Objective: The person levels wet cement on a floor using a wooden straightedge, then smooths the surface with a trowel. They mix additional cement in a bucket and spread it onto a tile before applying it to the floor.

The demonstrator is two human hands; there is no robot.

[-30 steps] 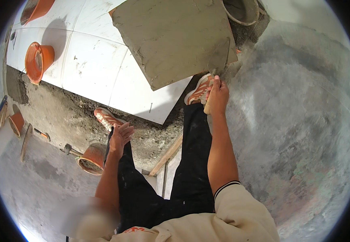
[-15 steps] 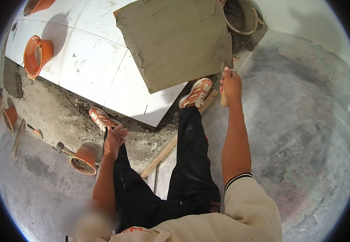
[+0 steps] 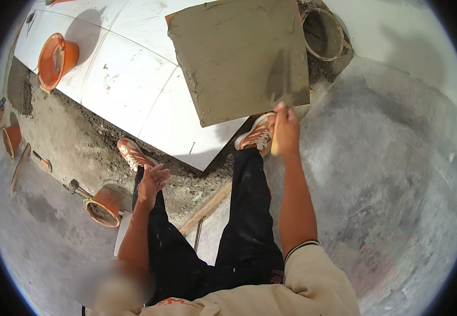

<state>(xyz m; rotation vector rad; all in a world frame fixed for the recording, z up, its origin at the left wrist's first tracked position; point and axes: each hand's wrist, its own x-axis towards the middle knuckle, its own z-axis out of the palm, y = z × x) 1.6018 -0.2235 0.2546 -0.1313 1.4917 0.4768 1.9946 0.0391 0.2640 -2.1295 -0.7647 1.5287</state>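
Observation:
My right hand is closed round the pale wooden handle of a trowel at the near right edge of a mortar-covered tile. The trowel's blade is blurred and hard to make out against the grey mortar. The coated tile lies over white floor tiles, its mortar smooth in the middle and ragged along the left side. Near my left shin, my left hand hangs with its fingers stretched out and holds nothing.
A mortar-stained bucket stands right of the coated tile. An orange bucket sits on the white tiles. Lower left are another orange bucket, a mallet and an orange-black tool. A wooden batten lies between my legs.
My right hand has moved left and slightly nearer to me with the trowel. The view has shifted a little; my left hand keeps its outstretched pose.

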